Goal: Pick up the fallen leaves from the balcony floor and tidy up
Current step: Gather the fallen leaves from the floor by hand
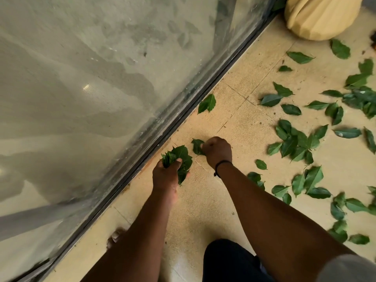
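Gripping a full bunch of leaves (180, 159) in our left hand (168, 176), our right hand (216, 151) pinched one leaf (197, 146) off the balcony floor (203, 200); overfilling could spill them back down.

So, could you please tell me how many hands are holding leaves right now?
2. The left hand grips a bunch of leaves beside the glass door track; the right hand pinches a single leaf on the floor just beyond it.
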